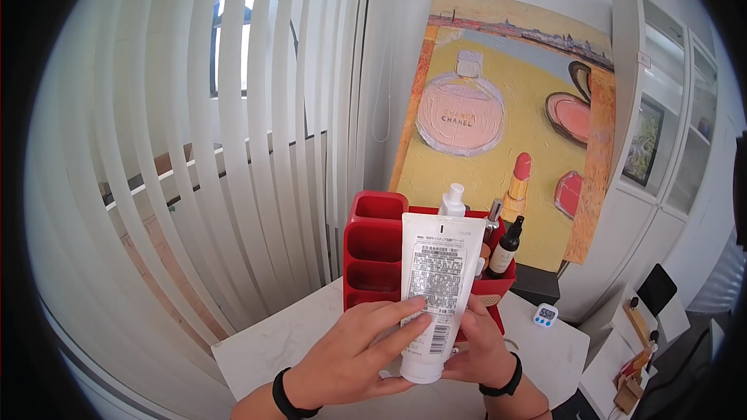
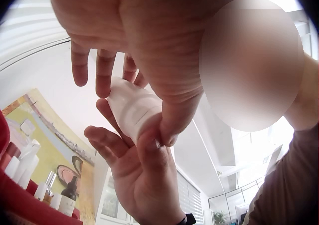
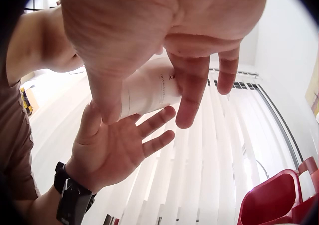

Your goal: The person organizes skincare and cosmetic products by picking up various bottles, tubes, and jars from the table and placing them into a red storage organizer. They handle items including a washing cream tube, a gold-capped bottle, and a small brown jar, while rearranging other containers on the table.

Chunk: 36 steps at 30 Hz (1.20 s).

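A white squeeze tube (image 1: pixel 436 288) stands upright, cap (image 1: pixel 422 368) down, its printed label and barcode facing the head camera. My left hand (image 1: pixel 350 354) holds it from the left, with two fingers across the label and the thumb at the cap. From the right, my right hand (image 1: pixel 475 346) grips the lower part, some fingers hidden behind it. In the left wrist view the tube (image 2: pixel 132 103) lies between both hands, thumbs close together at the cap end. Dark lettering shows on the tube's other side (image 3: pixel 152 88) in the right wrist view.
Behind the tube, a red organizer (image 1: pixel 373 241) on the white table (image 1: pixel 264 350) has compartments on the left and bottles on the right, including a black-capped bottle (image 1: pixel 506 249). A small white timer (image 1: pixel 545 315) stands to the right. A large painting (image 1: pixel 529 85) leans behind.
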{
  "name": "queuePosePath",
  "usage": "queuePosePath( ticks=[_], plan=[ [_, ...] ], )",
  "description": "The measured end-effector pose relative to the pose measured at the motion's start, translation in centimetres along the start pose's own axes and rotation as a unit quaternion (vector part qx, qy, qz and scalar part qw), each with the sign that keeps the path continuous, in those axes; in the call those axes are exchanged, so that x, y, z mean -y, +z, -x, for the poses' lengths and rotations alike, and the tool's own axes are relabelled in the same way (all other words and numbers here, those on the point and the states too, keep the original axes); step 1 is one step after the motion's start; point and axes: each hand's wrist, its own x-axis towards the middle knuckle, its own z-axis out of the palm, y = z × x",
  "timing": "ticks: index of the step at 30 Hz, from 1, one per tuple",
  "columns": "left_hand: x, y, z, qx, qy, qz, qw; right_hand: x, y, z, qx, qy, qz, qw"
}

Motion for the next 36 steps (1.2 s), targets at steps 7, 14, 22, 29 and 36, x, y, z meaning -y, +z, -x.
queuePosePath(
  ticks=[7, 14, 22, 29, 36],
  plan=[
    [-0.04, 0.22, 0.05, -0.003, 0.012, -0.011, 1.0, 0.65, -0.88, -0.75, 0.037, 0.006, 0.049, 0.998],
    [-0.05, 0.17, 0.1, -0.006, 0.016, -0.004, 1.0, 0.31, -0.65, -0.24, 0.017, 0.015, 0.011, 1.0],
    [-0.08, 0.15, 0.2, -0.002, 0.016, -0.001, 1.0, 0.18, -0.43, 0.02, 0.01, 0.034, -0.024, 0.999],
    [-0.08, -0.05, 0.04, -0.007, 0.031, -0.015, 0.999, 0.17, -0.64, -0.03, 0.017, 0.024, -0.009, 1.0],
    [-0.01, 0.24, 0.52, -0.02, 0.004, 0.002, 1.0, 0.03, -0.64, 0.1, 0.005, 0.007, -0.015, 1.0]
  ],
)
